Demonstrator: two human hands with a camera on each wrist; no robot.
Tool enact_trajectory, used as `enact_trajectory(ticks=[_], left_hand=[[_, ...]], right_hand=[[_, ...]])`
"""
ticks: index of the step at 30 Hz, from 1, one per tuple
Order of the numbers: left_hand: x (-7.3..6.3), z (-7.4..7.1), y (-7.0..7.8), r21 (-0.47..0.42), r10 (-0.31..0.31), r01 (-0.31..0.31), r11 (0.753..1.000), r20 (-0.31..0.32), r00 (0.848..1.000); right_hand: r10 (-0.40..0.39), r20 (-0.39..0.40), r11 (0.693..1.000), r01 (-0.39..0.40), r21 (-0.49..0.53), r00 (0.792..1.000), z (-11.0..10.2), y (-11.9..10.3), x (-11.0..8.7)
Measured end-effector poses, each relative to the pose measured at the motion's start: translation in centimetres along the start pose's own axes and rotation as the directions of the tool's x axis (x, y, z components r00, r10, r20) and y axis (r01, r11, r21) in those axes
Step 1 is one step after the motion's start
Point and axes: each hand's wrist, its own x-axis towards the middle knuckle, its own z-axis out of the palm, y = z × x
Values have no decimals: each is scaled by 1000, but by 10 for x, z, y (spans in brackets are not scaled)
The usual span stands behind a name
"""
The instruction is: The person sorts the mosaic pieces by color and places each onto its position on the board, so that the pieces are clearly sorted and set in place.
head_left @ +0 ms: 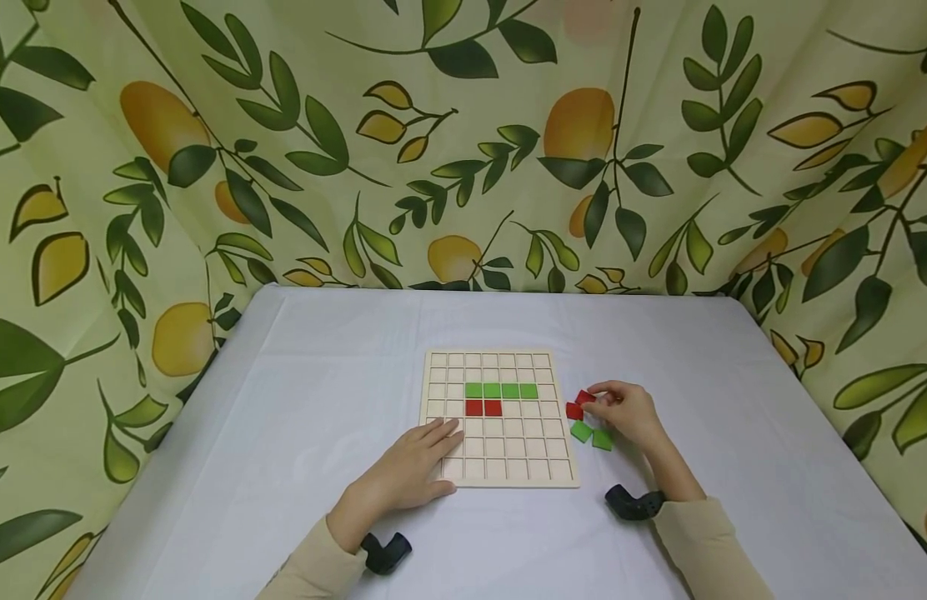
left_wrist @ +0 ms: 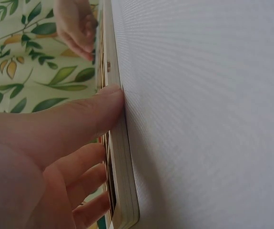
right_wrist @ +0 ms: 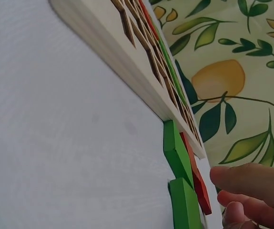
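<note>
A pale wooden grid board (head_left: pixel 516 470) lies flat, holding a row of green square tiles (head_left: pixel 501 391) above two red tiles (head_left: pixel 483 407). My left hand (head_left: pixel 407 467) rests on the board's lower left corner, fingers extended over the cells. Its thumb (left_wrist: pixel 98 107) presses the front edge in the left wrist view. Right of the board, my right hand (head_left: pixel 624 412) reaches to two loose red tiles (head_left: pixel 575 411), thumb and index finger close beside one. In the right wrist view, no tile shows between its fingers (right_wrist: pixel 251 179). Two loose green tiles (head_left: pixel 602 439) lie just nearer.
White cloth (head_left: pixel 298 375) covers the table. A leaf-and-fruit patterned curtain (head_left: pixel 463 167) hangs behind and at both sides. Each wrist carries a black curved device, one by the left sleeve (head_left: pixel 386 552) and one by the right sleeve (head_left: pixel 634 503).
</note>
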Motion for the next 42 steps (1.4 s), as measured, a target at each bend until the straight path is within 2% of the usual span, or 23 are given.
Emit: enact_trajectory(ticks=[7,29,42], left_hand=[[0,0,0,5,-1,1,1000,5,1000],[0,0,0,4,-3,3,1000,8,1000],[-1,-1,2,-7,-6,6,1000,3,1000]], right_hand=[[16,-31,999,-17,-33,999,0,4,1],[70,-14,995,-71,-73,997,0,6,1],[66,-22,995,-68,-74,998,0,4,0]])
